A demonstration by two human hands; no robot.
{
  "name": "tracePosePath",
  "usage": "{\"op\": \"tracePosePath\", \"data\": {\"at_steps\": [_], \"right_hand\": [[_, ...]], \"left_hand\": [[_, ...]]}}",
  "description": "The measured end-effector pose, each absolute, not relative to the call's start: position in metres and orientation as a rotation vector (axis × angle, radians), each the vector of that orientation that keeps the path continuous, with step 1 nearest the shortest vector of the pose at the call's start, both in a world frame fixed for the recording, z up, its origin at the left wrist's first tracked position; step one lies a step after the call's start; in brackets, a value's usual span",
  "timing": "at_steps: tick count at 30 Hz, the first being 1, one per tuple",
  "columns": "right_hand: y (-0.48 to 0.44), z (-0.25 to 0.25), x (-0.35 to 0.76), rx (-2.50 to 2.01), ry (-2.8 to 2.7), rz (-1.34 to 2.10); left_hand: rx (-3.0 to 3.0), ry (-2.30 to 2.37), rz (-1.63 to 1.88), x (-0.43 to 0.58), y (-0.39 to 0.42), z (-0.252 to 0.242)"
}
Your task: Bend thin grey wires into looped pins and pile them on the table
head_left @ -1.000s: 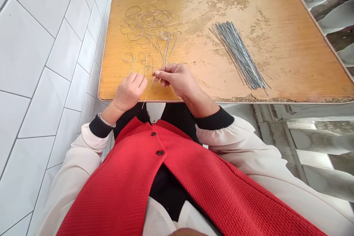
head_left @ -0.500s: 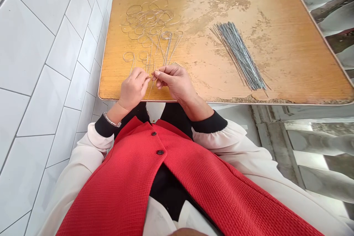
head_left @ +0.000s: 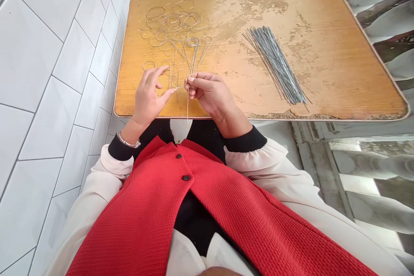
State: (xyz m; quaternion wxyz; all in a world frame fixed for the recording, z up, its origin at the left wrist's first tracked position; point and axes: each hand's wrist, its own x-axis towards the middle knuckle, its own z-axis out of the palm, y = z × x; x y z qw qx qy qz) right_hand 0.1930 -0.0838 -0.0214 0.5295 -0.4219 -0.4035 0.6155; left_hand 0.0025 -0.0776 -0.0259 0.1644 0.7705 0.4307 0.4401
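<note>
Right hand point(head_left: 208, 95) sits at lower middle of the desk point(head_left: 339, 73), grip clamped, thumb and fingers pinching one thin metal wire point(head_left: 188, 105) that hangs down past the desk edge. Left hand point(head_left: 148, 97) is just beside it, grip apart, fingers spread, holding nothing visible. Above the hands, a tangled pile of looped wires point(head_left: 171, 26) lies upper left of the desk, too many to count, with some long-stemmed loops point(head_left: 196, 54) reaching down to the fingers. A bundle of straight grey wires point(head_left: 274, 64) lies right of center, also uncountable. Desk is worn orange wood veneer with peeling patches. Metal bracelet point(head_left: 128, 141) on left wrist.
</note>
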Motion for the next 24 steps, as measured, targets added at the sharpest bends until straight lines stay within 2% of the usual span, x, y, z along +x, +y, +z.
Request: {"op": "tracePosePath", "data": {"at_steps": [11,24], "right_hand": [[-0.094,-0.016,0.182,-0.965,-1.007,1.458],[-0.087,-0.015,0.191,-0.977,-1.208,1.459]], "left_hand": [[1.167,0.825,1.168,0.023,-0.096,-0.024],[0.993,0.902,1.209,0.031,-0.095,-0.024]]}}
